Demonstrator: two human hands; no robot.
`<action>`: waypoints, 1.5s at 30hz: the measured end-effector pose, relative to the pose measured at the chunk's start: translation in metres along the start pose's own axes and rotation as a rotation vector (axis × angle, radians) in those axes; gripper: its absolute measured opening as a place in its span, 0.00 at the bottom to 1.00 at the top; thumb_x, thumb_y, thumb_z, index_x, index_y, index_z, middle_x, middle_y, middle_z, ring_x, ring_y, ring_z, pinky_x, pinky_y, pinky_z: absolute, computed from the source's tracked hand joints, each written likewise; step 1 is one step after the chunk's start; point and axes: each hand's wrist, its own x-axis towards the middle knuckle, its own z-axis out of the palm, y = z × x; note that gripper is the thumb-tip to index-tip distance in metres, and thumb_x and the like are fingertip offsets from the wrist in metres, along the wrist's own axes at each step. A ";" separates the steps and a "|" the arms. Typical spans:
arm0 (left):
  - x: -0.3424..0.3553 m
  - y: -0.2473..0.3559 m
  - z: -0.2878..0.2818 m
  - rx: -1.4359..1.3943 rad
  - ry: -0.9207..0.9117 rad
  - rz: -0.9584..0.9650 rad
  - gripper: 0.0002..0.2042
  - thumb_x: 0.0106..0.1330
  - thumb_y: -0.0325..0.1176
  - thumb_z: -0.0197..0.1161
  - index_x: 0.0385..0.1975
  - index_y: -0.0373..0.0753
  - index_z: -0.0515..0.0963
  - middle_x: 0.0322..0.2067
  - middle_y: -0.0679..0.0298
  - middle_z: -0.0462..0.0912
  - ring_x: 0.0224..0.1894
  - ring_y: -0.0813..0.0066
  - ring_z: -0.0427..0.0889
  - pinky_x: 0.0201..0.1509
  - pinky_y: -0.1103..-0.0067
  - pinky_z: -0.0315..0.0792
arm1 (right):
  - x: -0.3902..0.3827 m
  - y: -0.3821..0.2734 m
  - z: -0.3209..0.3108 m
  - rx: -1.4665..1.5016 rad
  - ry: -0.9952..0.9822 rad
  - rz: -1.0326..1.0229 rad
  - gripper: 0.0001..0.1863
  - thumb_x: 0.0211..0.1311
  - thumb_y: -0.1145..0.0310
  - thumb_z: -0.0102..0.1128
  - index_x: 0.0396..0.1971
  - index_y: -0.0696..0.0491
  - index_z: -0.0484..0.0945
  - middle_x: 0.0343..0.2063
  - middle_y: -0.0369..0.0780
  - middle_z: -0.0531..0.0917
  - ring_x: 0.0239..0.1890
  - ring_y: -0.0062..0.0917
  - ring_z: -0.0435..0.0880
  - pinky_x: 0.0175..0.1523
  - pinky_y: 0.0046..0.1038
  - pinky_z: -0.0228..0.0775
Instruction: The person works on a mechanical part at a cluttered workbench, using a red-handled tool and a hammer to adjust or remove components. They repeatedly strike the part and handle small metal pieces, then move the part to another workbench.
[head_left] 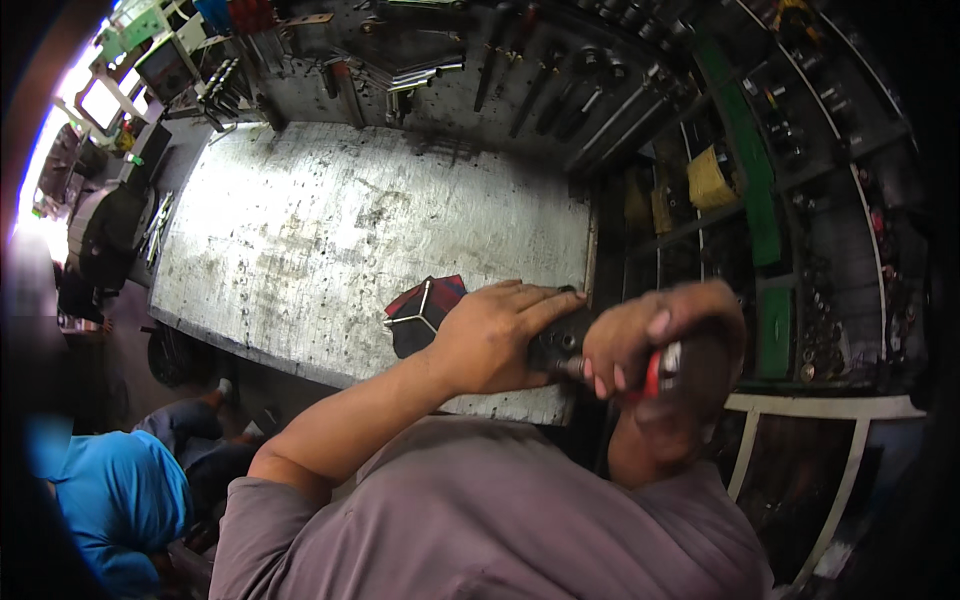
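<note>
Right hand (650,335): blurred; we see its fingers clamped on a red tool (655,372), just off the tabletop (350,220) at its near right corner. Left hand (498,335): fingers slightly apart, clamped with the thumb across a dark part (565,342) at that same corner; whether the red tool touches it, we cannot tell. Y-shaped tool (428,312): pale metal, lying on a red-and-black piece (408,338), left of the left hand, inward from the near edge. Wrenches (425,75): several, on the wall beyond the far edge.
</note>
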 end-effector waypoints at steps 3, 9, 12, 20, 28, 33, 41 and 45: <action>-0.003 -0.003 0.002 0.000 0.021 -0.014 0.39 0.46 0.43 0.85 0.63 0.42 0.82 0.53 0.54 0.90 0.52 0.52 0.90 0.61 0.63 0.83 | 0.009 0.000 -0.001 0.062 -0.166 -0.069 0.37 0.52 0.68 0.91 0.55 0.60 0.72 0.25 0.42 0.84 0.25 0.24 0.85 0.30 0.28 0.79; -0.011 -0.015 0.011 -0.037 0.013 -0.002 0.44 0.43 0.44 0.86 0.66 0.42 0.80 0.55 0.52 0.89 0.55 0.51 0.89 0.64 0.62 0.82 | 0.013 0.004 -0.022 0.120 -0.347 0.037 0.33 0.58 0.60 0.87 0.53 0.55 0.72 0.24 0.41 0.84 0.21 0.28 0.85 0.27 0.33 0.80; -0.011 -0.010 0.010 -0.018 0.008 -0.019 0.44 0.43 0.42 0.85 0.67 0.43 0.79 0.55 0.53 0.89 0.56 0.51 0.88 0.63 0.61 0.81 | 0.001 -0.002 -0.014 0.027 -0.264 -0.017 0.25 0.68 0.55 0.79 0.48 0.52 0.70 0.19 0.38 0.79 0.19 0.28 0.83 0.27 0.33 0.78; -0.029 0.016 -0.015 0.122 0.052 -0.028 0.52 0.45 0.49 0.88 0.74 0.40 0.71 0.69 0.51 0.78 0.72 0.49 0.76 0.79 0.54 0.65 | -0.025 -0.008 0.029 -0.268 0.068 -0.055 0.55 0.59 0.59 0.86 0.75 0.62 0.55 0.36 0.42 0.87 0.42 0.28 0.88 0.54 0.33 0.84; -0.089 0.022 -0.032 0.037 0.032 -0.217 0.47 0.53 0.40 0.85 0.75 0.44 0.70 0.73 0.53 0.73 0.75 0.48 0.72 0.80 0.57 0.66 | -0.038 0.004 0.029 -0.321 0.256 0.102 0.30 0.65 0.83 0.74 0.66 0.60 0.74 0.41 0.35 0.86 0.42 0.15 0.84 0.50 0.20 0.78; -0.118 0.019 -0.039 -0.002 0.013 -0.330 0.45 0.55 0.40 0.85 0.75 0.43 0.71 0.73 0.52 0.73 0.76 0.47 0.72 0.80 0.58 0.68 | -0.036 0.005 0.037 -0.283 0.271 0.083 0.19 0.67 0.79 0.75 0.55 0.59 0.78 0.40 0.35 0.86 0.40 0.16 0.84 0.48 0.22 0.78; -0.029 0.032 -0.080 -0.568 0.069 -0.102 0.54 0.54 0.42 0.88 0.80 0.34 0.63 0.74 0.48 0.73 0.79 0.55 0.69 0.85 0.61 0.58 | -0.043 -0.002 0.026 -0.413 0.287 0.037 0.45 0.64 0.63 0.83 0.75 0.60 0.66 0.54 0.43 0.83 0.56 0.26 0.85 0.62 0.31 0.78; 0.074 0.052 -0.076 -1.040 -0.379 0.068 0.56 0.52 0.40 0.89 0.81 0.34 0.60 0.69 0.52 0.78 0.72 0.60 0.77 0.80 0.64 0.68 | -0.016 -0.042 0.021 -0.696 0.200 -0.205 0.53 0.63 0.46 0.81 0.79 0.58 0.63 0.64 0.48 0.78 0.63 0.36 0.83 0.67 0.40 0.75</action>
